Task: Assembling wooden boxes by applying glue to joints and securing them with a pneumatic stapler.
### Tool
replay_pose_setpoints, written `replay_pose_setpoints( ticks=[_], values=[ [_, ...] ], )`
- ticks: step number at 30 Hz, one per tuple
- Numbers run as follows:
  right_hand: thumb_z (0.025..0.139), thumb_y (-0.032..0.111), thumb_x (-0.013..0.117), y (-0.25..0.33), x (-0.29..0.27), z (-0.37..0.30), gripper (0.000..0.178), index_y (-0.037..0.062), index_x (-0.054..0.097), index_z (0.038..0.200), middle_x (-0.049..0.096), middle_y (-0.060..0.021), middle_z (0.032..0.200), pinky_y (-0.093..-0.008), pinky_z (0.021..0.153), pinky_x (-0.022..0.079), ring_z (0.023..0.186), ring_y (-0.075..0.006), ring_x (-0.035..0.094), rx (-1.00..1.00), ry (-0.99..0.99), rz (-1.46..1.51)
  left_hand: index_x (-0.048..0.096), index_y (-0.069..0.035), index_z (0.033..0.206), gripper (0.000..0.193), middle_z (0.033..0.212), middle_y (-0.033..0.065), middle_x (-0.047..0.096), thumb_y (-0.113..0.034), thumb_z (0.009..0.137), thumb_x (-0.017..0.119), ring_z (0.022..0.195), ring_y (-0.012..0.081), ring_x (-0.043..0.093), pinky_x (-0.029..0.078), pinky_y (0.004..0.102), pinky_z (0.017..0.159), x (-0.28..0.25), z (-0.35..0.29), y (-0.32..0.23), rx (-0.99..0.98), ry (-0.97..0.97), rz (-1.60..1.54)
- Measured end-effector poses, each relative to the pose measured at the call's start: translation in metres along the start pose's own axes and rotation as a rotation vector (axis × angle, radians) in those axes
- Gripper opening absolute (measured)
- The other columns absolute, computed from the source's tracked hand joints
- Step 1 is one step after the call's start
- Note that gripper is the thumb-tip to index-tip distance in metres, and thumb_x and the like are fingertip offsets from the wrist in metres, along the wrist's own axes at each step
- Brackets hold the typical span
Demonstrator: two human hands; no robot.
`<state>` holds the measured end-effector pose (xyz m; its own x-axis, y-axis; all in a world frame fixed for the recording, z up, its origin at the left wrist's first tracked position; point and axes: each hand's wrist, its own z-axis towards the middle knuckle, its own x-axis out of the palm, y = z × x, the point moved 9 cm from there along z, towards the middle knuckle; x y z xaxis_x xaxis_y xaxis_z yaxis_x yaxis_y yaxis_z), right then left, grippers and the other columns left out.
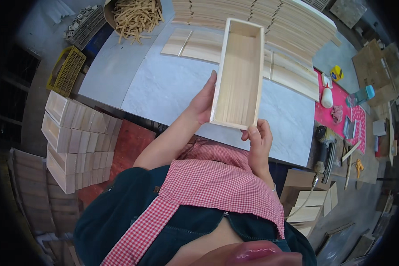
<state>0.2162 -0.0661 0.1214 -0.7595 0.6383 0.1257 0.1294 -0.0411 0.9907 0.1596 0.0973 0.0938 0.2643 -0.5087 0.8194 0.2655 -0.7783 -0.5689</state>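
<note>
My left hand (204,99) is curled around the long left wall of an open wooden box (238,73), thumb lying up along the outside, the other fingers hidden behind the wood. My right hand (258,141) pinches the near end wall at its right corner, thumb on the rim and fingers wrapped beneath. The box hangs between both hands, lifted above the white worktop (164,84), its open side turned toward me and its far end pointing away.

Beyond the left hand, flat pale panels (195,43) lie on the worktop, and further off a round tub of wood strips (135,15). Well to the left of that hand, finished boxes (75,142) are stacked. Right of the right hand lies a red mat (337,99) with a white bottle (326,96) on it, and nearer, a power tool (324,144).
</note>
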Motion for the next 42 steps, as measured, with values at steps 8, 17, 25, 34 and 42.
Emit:
replay_pose_setpoints(
  ticks=[8,17,25,34,42],
  values=[
    [0.099,0.024,0.057,-0.007,-0.004,0.001,0.027,-0.003,0.059,0.101,0.063,-0.0125,0.081,-0.0253,0.065,0.047,0.07,-0.0126,0.054,0.164,-0.083,0.004,0.05,-0.006,0.146,0.064,0.137,0.0162,0.06,-0.054,0.105,0.044,0.115,0.0237,0.065,0.054,0.0364,0.093,-0.007,-0.02,-0.006,-0.018,-0.315,0.066],
    [0.097,0.022,0.058,-0.015,0.004,0.009,0.025,-0.0024,0.06,0.104,0.064,-0.0121,0.083,-0.0272,0.067,0.048,0.069,-0.0151,0.055,0.127,-0.035,-0.003,0.054,-0.003,0.14,0.06,0.133,0.0196,0.059,-0.047,0.099,0.058,0.115,0.026,0.064,0.054,0.0373,0.093,-0.035,-0.034,-0.017,-0.01,-0.376,0.061],
    [0.099,0.023,0.055,-0.028,0.037,0.016,0.027,-0.0016,0.06,0.11,0.063,-0.0097,0.085,-0.0297,0.072,0.048,0.071,-0.0162,0.055,0.057,0.119,-0.149,0.022,-0.003,0.157,0.086,0.142,0.0268,0.044,-0.015,0.087,0.07,0.124,0.0302,0.05,0.042,0.0413,0.106,-0.038,-0.067,-0.037,0.277,-0.508,0.311],
    [0.105,0.024,0.048,0.01,0.101,-0.01,0.032,-0.0003,0.059,0.123,0.064,-0.0081,0.088,-0.0297,0.076,0.049,0.074,-0.0162,0.057,-0.071,0.379,-0.163,0.032,-0.003,0.152,0.082,0.126,0.0268,0.057,0.0,0.077,0.065,0.102,0.0344,0.063,0.057,0.0429,0.086,-0.014,-0.243,-0.172,0.916,-0.742,0.194],
    [0.108,0.026,0.044,-0.01,0.108,-0.018,0.034,0.0017,0.06,0.127,0.064,-0.0071,0.085,-0.0284,0.074,0.05,0.073,-0.0141,0.058,0.058,0.434,-0.273,0.053,0.006,0.132,0.055,0.114,0.0215,0.063,-0.002,0.077,0.055,0.099,0.03,0.062,0.051,0.0378,0.089,0.004,-0.626,-0.299,1.462,-1.68,0.464]
  ],
)
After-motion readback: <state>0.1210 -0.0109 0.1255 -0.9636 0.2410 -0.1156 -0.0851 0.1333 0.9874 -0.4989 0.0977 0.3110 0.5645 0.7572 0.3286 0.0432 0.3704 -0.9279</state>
